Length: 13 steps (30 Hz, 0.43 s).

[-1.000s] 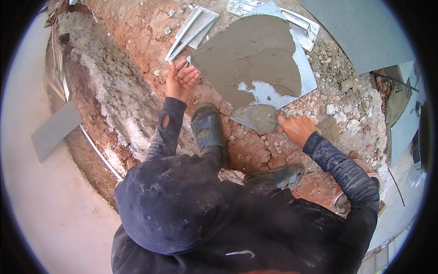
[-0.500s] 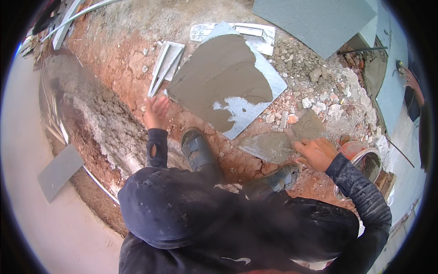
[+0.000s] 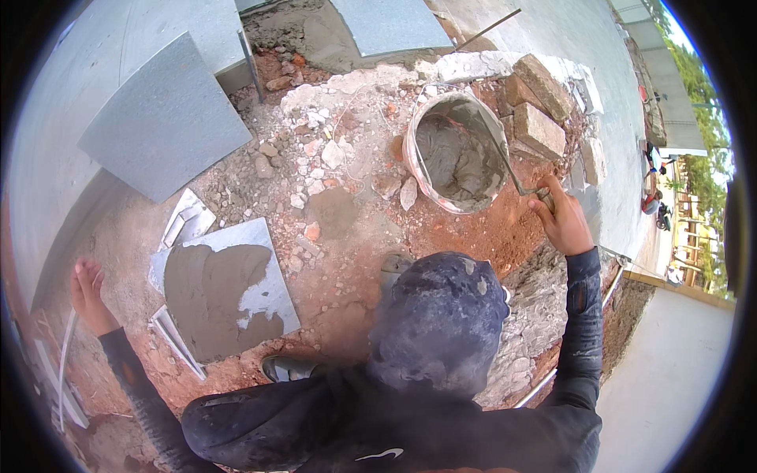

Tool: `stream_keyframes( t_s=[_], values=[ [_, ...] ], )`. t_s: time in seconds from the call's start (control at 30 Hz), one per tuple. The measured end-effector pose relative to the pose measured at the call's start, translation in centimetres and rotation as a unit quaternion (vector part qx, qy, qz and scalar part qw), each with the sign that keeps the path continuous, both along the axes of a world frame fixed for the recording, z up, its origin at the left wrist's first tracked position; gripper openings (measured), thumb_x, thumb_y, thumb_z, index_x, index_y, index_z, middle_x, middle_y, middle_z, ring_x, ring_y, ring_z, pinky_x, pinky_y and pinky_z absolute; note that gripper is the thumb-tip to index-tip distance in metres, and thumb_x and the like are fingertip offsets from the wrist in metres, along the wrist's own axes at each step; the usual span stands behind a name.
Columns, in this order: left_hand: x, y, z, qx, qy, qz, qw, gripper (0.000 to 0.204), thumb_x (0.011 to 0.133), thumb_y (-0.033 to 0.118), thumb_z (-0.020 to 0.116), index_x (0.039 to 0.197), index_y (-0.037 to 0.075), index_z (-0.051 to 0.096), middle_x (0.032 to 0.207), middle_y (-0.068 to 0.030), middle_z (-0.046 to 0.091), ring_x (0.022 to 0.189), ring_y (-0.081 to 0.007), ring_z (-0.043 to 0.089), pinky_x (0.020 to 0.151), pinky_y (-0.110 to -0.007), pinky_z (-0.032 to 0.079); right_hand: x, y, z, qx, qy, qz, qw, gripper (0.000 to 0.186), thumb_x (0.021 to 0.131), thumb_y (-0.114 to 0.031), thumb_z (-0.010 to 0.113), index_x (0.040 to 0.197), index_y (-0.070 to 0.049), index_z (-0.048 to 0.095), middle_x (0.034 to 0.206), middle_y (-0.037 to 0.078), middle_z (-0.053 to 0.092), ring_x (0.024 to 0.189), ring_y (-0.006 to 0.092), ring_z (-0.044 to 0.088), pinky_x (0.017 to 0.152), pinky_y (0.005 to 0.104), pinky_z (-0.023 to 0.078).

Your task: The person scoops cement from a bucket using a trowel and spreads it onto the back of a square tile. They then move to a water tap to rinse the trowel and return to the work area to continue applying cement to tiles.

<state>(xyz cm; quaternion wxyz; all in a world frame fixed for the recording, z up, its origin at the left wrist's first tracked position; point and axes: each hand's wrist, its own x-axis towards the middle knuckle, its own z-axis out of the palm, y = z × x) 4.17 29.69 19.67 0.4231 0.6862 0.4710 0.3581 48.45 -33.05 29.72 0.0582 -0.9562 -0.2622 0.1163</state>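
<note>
My right hand is closed around the handle of a trowel. The trowel's blade lies at the right side of a round bucket, seen nearly edge-on, so how far it dips in is unclear. Grey wet mortar fills much of the bucket. My left hand is raised at the far left, holding nothing, its fingers stretched out. Right of it a square grey tile lies on the ground, mostly coated with spread mortar.
Bricks are stacked right of the bucket. A large grey tile lies at upper left, with another slab at the top. Rubble covers the ground between. A white wall stands at lower right; distant people are at far right.
I have turned to the right, so the coated tile now sits left in view. My right hand has brought the trowel from the ground beside the tile to the bucket. The left hand stays empty.
</note>
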Motion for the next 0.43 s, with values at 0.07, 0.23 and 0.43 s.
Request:
stream_keyframes(
  t_s=[0.07, 0.23, 0.43],
  values=[
    [4.3, 1.9, -2.0, -0.018, 0.043, -0.087, 0.995, 0.042, 0.096, 0.037, 0.054, 0.116, 0.001, 0.060, 0.102, -0.0074, 0.062, 0.097, -0.0160, 0.061, 0.083, -0.030, 0.048, 1.4, -1.4, -1.6, -0.059, 0.043, 0.003, 0.997, 0.029, 0.088, -0.025, 0.064, 0.107, -0.004, 0.057, 0.080, 0.023, 0.064, 0.079, 0.0433, 0.062, 0.069, 0.0457, 0.047],
    [9.9, 1.2, -6.1, -0.037, 0.114, -0.182, 0.976, 0.041, 0.095, 0.037, 0.056, 0.113, 0.000, 0.060, 0.101, -0.0083, 0.065, 0.092, -0.0155, 0.062, 0.077, -0.028, 0.050, 7.5, 0.9, -11.6, -0.149, 0.060, 0.084, 0.984, 0.041, 0.085, -0.032, 0.066, 0.116, -0.005, 0.060, 0.075, 0.020, 0.066, 0.074, 0.0382, 0.065, 0.069, 0.0429, 0.051],
    [6.7, -1.5, -4.5, -0.047, 0.140, -0.170, 0.974, 0.043, 0.094, 0.037, 0.057, 0.114, 0.000, 0.060, 0.100, -0.0103, 0.066, 0.090, -0.0171, 0.063, 0.075, -0.029, 0.051, 6.6, 5.1, -7.6, -0.200, 0.353, -0.042, 0.913, 0.049, 0.085, -0.038, 0.066, 0.127, -0.013, 0.059, 0.089, 0.018, 0.071, 0.076, 0.0251, 0.071, 0.071, 0.0409, 0.055]
  ],
)
